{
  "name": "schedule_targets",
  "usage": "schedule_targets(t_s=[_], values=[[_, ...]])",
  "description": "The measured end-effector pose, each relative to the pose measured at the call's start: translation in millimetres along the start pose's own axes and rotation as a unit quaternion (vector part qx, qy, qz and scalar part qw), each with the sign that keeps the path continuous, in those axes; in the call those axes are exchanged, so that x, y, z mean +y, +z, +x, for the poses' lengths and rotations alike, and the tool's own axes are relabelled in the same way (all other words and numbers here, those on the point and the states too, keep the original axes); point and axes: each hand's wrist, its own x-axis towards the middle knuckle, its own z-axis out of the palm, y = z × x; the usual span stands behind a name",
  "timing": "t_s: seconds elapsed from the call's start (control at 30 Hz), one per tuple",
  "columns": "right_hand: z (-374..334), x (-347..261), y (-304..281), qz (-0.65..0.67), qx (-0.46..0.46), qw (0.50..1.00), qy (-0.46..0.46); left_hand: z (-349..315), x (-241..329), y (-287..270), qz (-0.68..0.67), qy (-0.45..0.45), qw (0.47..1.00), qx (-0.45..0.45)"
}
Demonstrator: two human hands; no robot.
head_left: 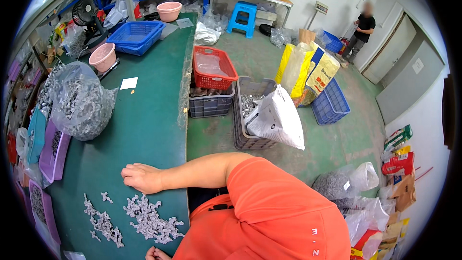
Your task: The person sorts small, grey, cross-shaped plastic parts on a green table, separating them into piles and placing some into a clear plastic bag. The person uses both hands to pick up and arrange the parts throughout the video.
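Note:
Two loose groups of small grey branched metal parts lie on the green tabletop: a larger pile (pixel 151 220) and a smaller, more scattered pile (pixel 103 224) to its left. My right hand (pixel 142 178) rests on the table just above the larger pile, its fingers curled in; what they hold, if anything, is hidden. At the lower edge, below that pile, only part of my left hand (pixel 157 254) shows. Its fingers are bent together, and I cannot make out anything in them. A single part (pixel 106 197) lies apart near the top of the smaller pile.
A bulging clear bag of grey parts (pixel 83 101) stands on the table (pixel 149 130), beside purple trays (pixel 54 151). Farther back are a pink basket (pixel 102 58) and a blue basket (pixel 137 37). Crates and a white sack (pixel 276 118) stand right of the table; a person (pixel 362 31) stands far off.

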Motion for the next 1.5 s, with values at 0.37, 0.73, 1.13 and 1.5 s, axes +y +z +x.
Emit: schedule_targets(t_s=[0.37, 0.73, 1.13, 1.5], values=[[2.0, 0.4, 1.3, 0.017, 0.016, 0.999, -0.027, -0.5, 2.4, -3.9, -0.002, -0.023, 1.0, -0.015], [-1.6, -0.1, 2.5, -0.044, -0.01, 0.999, 0.013, -0.4, -2.8, -2.1, -0.02, -0.033, 0.999, -0.03], [6.3, 5.3, 6.0, -0.022, -0.009, 1.0, 0.005, -4.1, -20.4, 1.2, -0.023, 0.016, 1.0, -0.002], [17.9, 18.9, -57.4, 0.056, -0.027, 0.951, 0.301, 0.9, 21.8, -9.5, -0.023, 0.012, 1.0, -0.01]])
